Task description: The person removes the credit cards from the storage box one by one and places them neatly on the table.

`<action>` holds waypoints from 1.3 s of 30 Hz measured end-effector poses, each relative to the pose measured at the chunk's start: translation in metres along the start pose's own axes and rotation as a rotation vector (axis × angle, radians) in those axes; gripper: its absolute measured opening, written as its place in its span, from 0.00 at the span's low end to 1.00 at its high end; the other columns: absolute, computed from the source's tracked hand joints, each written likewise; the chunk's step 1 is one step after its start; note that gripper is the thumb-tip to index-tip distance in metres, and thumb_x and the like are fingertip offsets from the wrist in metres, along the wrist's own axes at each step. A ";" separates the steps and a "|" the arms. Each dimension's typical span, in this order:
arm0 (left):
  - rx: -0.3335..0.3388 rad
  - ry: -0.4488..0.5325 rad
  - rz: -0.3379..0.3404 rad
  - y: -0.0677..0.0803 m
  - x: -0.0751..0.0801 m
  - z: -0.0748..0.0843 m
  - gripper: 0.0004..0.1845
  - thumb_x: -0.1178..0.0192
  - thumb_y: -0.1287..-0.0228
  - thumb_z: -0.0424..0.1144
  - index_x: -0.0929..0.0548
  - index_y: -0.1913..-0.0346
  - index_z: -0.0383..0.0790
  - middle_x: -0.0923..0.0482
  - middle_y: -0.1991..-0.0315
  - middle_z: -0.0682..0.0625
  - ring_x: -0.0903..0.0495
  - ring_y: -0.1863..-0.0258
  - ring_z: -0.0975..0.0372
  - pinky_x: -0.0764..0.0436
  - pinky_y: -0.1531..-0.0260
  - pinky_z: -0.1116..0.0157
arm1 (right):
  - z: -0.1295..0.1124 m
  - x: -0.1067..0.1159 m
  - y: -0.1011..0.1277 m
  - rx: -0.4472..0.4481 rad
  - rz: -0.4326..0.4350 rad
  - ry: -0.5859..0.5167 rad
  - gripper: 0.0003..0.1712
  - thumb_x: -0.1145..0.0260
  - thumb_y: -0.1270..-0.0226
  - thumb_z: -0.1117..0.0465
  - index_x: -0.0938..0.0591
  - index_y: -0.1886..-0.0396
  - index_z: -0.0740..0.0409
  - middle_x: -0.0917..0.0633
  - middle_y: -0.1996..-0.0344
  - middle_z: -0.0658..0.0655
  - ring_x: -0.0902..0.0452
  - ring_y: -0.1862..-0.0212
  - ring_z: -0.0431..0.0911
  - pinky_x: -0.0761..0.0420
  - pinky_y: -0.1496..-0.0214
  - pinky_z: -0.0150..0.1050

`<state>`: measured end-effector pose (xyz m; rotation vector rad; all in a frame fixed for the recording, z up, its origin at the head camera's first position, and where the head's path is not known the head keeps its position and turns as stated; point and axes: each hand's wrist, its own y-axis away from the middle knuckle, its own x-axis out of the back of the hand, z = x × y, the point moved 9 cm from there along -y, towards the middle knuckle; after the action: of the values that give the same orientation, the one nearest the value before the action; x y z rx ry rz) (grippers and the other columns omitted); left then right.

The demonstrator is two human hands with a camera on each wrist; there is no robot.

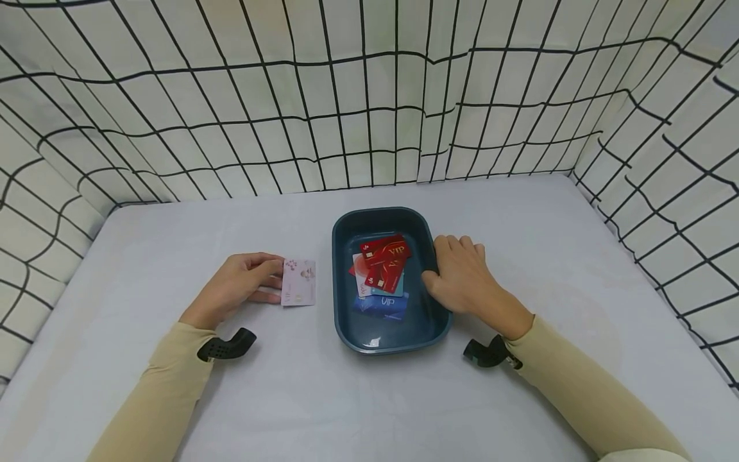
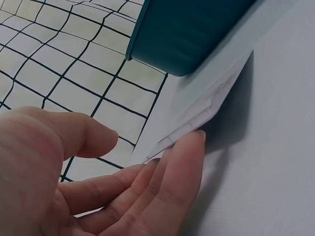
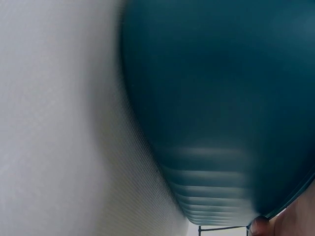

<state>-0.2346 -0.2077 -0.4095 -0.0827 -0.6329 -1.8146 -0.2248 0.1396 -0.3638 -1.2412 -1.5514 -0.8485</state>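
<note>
Table [image 1: 323,410] is covered in a pale sheet, with grid-patterned cloth walls on three sides. The dark teal tray [image 1: 342,282] sits mid-table, long axis running away from me, and holds a loose pile: red VIP cards [image 1: 385,260] on top, a blue VIP card [image 1: 382,307] nearest me. My right hand [image 1: 462,279] rests on the tray's right rim, fingers draped over the edge and lightly curled round it; the right wrist view shows only the blurred tray wall and a fingertip at the rim. My left hand [image 1: 239,285] is on the table just left of the tray, and its fingers [image 2: 182,162] pinch the left edge of a pale pink card [image 1: 298,282], thumb on top and fingertips underneath. The card's near edge is lifted off the table in the left wrist view, while its far corner is close to the tray wall, though I can't tell if it touches. Key relation: the pink card lies directly right of my left fingers, long axis roughly parallel to the tray's, with the tray just beyond it on the same side. The left hand is nearer the card; the right is across the tray.
</note>
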 end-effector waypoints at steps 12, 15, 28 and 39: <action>0.022 -0.032 0.008 0.003 0.009 -0.002 0.32 0.45 0.22 0.54 0.30 0.29 0.32 0.25 0.36 0.35 0.13 0.56 0.66 0.11 0.55 0.67 | 0.000 -0.001 0.000 -0.002 -0.012 0.001 0.16 0.45 0.36 0.53 0.27 0.58 0.61 0.26 0.68 0.57 0.37 0.62 0.54 0.44 0.59 0.45; 0.022 -0.034 0.009 0.003 0.010 -0.002 0.32 0.45 0.22 0.54 0.30 0.29 0.32 0.24 0.37 0.36 0.13 0.57 0.66 0.11 0.55 0.67 | 0.000 -0.001 0.000 -0.002 -0.010 -0.003 0.16 0.44 0.37 0.53 0.26 0.57 0.61 0.26 0.68 0.58 0.37 0.62 0.54 0.44 0.59 0.45; -0.027 -0.027 0.022 0.008 0.016 0.005 0.29 0.47 0.20 0.50 0.30 0.30 0.31 0.25 0.40 0.36 0.13 0.56 0.67 0.11 0.55 0.67 | -0.001 0.001 0.001 -0.002 0.001 0.005 0.17 0.44 0.36 0.52 0.26 0.56 0.61 0.25 0.67 0.57 0.36 0.62 0.54 0.43 0.59 0.45; -0.058 -0.085 0.020 0.014 0.019 0.013 0.29 0.48 0.20 0.51 0.30 0.30 0.31 0.24 0.38 0.33 0.13 0.56 0.66 0.11 0.55 0.66 | -0.001 0.002 0.002 -0.009 0.006 0.003 0.18 0.44 0.36 0.52 0.25 0.55 0.61 0.25 0.66 0.57 0.35 0.60 0.54 0.41 0.58 0.45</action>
<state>-0.2321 -0.2209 -0.3863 -0.2055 -0.6365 -1.8182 -0.2232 0.1399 -0.3621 -1.2501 -1.5421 -0.8533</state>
